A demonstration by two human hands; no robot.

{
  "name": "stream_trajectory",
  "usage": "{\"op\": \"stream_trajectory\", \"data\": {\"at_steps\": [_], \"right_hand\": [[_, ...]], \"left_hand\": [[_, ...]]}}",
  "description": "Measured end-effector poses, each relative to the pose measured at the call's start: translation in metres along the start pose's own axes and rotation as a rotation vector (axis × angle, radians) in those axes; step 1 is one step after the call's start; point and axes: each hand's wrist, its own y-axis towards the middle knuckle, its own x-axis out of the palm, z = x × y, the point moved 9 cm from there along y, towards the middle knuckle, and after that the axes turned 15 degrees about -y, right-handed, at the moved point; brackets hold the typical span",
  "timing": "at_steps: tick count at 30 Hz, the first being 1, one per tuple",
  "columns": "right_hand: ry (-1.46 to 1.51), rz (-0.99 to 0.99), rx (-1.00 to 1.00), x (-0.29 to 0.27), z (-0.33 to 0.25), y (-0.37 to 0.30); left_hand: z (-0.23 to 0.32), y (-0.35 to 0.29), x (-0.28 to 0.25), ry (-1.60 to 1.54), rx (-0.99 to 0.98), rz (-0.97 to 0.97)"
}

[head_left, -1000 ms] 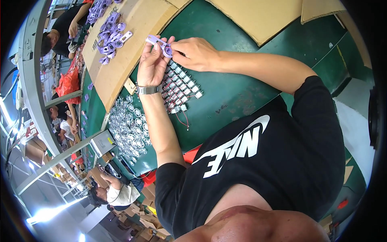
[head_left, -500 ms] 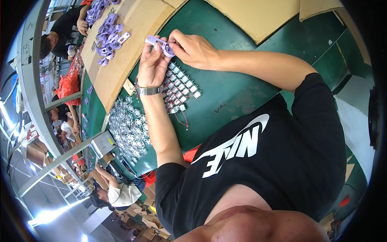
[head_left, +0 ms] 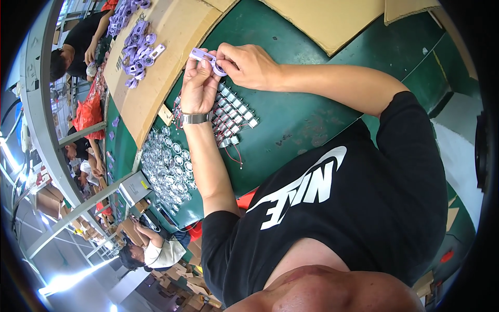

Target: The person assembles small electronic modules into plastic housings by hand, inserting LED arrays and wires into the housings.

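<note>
Both of my hands are raised above the green table, together around a purple plastic part with a slotted arm and a round ring (head_left: 203,54). My left hand (head_left: 199,89), wearing a metal watch, grips the part with its thumb and fingers, the slotted end pointing away. My right hand (head_left: 253,66) has its fingers closed at the ring end; whether they hold something small there is hidden. Just below the hands lie rows of small silver motors with red wires (head_left: 231,115). Many clear, round plastic pieces (head_left: 165,166) are spread left of my left forearm.
A cardboard sheet (head_left: 156,78) carries a heap of similar purple parts (head_left: 138,52). More cardboard (head_left: 327,21) lies at the far side of the green table (head_left: 301,109). A grey metal frame (head_left: 41,93), a pale box (head_left: 134,187) and several co-workers are at the left.
My hands stay together on the purple part, which has tilted slightly. The left hand has shifted a little. At the left, a co-worker's arm has moved.
</note>
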Motion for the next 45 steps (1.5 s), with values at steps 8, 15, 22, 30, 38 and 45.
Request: {"op": "stream_trajectory", "data": {"at_steps": [8, 15, 22, 30, 38, 45], "right_hand": [[0.119, -0.151, 0.154, 0.015, 0.023, 0.003], [0.178, -0.33, 0.213, 0.035, 0.04, 0.008], [0.204, -0.245, 0.3, 0.015, 0.044, 0.014], [0.801, -0.361, 0.615, 0.04, 0.064, 0.01], [0.766, -0.54, 0.702, 0.04, 0.064, 0.003], [1.104, -0.616, 0.816, 0.054, 0.057, -0.005]], "left_hand": [[-0.001, 0.0, -0.003, 0.135, 0.119, 0.063], [0.011, -0.002, -0.001, 0.233, 0.209, 0.08], [0.019, -0.002, -0.007, 0.331, 0.245, 0.155], [0.036, -0.006, -0.013, 0.51, 0.458, 0.231], [0.034, -0.008, 0.008, 0.543, 0.473, 0.151], [0.041, -0.015, 0.015, 0.68, 0.601, 0.14]]}}
